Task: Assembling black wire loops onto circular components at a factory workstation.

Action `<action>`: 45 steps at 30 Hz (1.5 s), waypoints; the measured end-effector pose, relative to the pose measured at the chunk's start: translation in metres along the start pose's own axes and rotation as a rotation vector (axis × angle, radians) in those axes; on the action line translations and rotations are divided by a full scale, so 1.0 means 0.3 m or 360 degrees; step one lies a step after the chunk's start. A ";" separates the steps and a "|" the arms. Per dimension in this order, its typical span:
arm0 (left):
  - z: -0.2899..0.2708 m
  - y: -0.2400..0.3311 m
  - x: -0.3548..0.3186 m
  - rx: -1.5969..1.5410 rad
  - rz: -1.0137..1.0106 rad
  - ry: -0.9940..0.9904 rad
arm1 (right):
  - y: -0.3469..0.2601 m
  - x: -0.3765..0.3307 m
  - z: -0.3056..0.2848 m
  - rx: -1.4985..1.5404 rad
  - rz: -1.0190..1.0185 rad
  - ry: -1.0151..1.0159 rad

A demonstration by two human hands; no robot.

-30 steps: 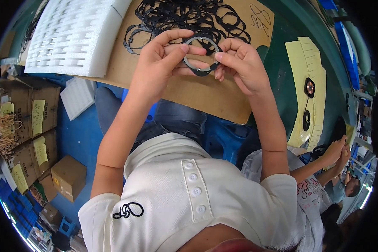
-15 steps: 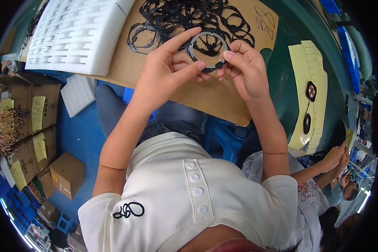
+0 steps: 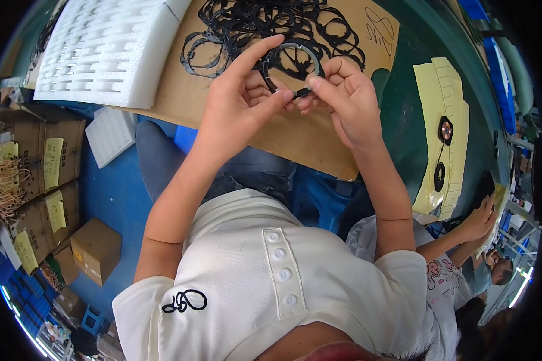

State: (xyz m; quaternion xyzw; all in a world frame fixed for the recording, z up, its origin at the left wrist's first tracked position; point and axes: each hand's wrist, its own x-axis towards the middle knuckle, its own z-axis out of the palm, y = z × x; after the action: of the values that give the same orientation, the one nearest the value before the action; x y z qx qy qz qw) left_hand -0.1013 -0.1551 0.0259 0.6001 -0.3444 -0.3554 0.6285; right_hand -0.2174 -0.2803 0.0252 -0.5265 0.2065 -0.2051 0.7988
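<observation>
Between my two hands a thin ring (image 3: 317,61), black with a grey metallic band, is held up over a brown cardboard sheet (image 3: 193,102). My left hand (image 3: 241,99) grips its left and lower rim, the thumb at the bottom and the index finger stretched along the upper left. At the lower right edge, my right hand (image 3: 346,99) pinches the ring between thumb and fingers. Behind it, on the far part of the cardboard, lies a tangled heap of black ring-shaped frames (image 3: 253,24). My fingers cover part of the rim.
White foam trays (image 3: 102,54) are stacked left of the cardboard. To the right, a yellow paper sheet (image 3: 427,90) carries two dark parts, one with a copper coil (image 3: 445,130). A co-worker's hands (image 3: 479,222) are at the right. Cardboard boxes (image 3: 96,249) stand on the floor at left.
The ring has tilted and shifted slightly left in my hands, so less of its grey face shows. My right hand has moved a little left with it. The co-worker's hands have shifted.
</observation>
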 end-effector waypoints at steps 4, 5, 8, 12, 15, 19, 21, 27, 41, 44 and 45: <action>0.009 -0.010 0.001 0.0029 0.0070 0.0047 | -0.011 0.002 0.001 -0.0101 -0.0002 -0.0035; 0.011 -0.011 0.002 0.0038 0.0094 0.0062 | -0.013 0.002 -0.001 -0.0135 -0.0004 -0.0046; 0.016 -0.010 0.003 0.0083 0.0088 0.0028 | -0.012 0.005 -0.019 -0.0079 0.0045 -0.0060; 0.025 -0.001 0.003 0.0159 0.0081 0.0002 | -0.004 0.004 -0.032 -0.0014 0.0101 -0.0087; 0.030 0.011 0.005 0.0244 0.0072 0.0022 | 0.002 0.003 -0.032 0.0007 0.0129 -0.0115; 0.027 0.013 0.014 0.0104 0.0092 0.0069 | -0.005 0.008 -0.003 0.0111 0.0151 -0.0065; 0.022 0.012 0.020 0.0055 0.0101 0.0081 | -0.009 0.009 0.000 0.0142 0.0155 -0.0045; -0.010 0.000 0.032 -0.0153 0.0000 -0.0084 | -0.016 0.026 -0.030 0.0009 0.0061 -0.0010; 0.018 0.023 0.061 -0.0275 -0.0126 -0.0366 | -0.063 -0.009 -0.108 -0.0185 0.0190 -0.0080; 0.063 0.022 0.092 -0.0166 -0.0138 -0.0502 | -0.060 -0.049 -0.148 -0.0038 0.0253 0.0095; 0.084 0.021 0.103 -0.0127 -0.0140 -0.0547 | -0.060 -0.065 -0.167 0.0015 0.0270 0.0154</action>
State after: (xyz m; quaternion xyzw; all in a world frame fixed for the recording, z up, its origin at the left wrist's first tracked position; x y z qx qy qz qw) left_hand -0.1069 -0.1942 0.0336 0.5195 -0.4058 -0.4933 0.5675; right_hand -0.2630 -0.3141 0.0261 -0.4929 0.2876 -0.1629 0.8049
